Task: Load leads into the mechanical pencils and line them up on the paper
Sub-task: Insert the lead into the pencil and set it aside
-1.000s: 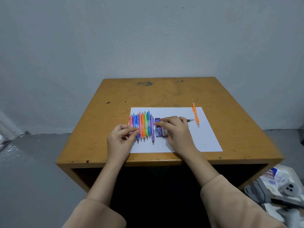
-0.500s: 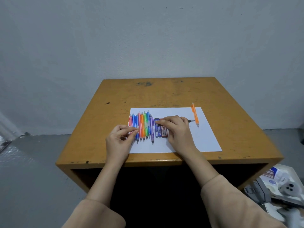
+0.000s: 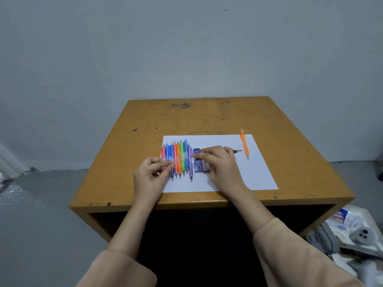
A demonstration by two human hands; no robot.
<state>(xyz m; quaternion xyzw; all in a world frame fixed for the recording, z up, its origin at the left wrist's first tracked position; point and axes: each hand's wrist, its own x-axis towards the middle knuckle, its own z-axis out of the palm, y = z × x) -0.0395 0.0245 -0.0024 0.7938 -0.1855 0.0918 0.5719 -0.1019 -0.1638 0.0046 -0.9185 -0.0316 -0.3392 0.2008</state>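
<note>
Noting little change: left hand (image 3: pixel 151 177) pinches lead (image 3: pixel 185 161), right hand (image 3: pixel 219 162) grips black pencil (image 3: pixel 237 151) tipped toward 3 o'clock; we judge loading unfinished.

Translucent plastic pencils (image 3: pixel 179 158) on matt paper (image 3: pixel 228 175), scuffed wooden table (image 3: pixel 207 117).

A worn yellow-brown wooden counter (image 3: pixel 207 119) carries a dark smudge (image 3: pixel 180 105) near its far edge, small black marks to the left, and chips along its front lip. A white sheet of paper (image 3: pixel 223 175) lies flat on its near half, close to the front edge. An orange mechanical pencil (image 3: pixel 244 145) on the sheet's far right corner pokes its cap end onto bare wood.
</note>
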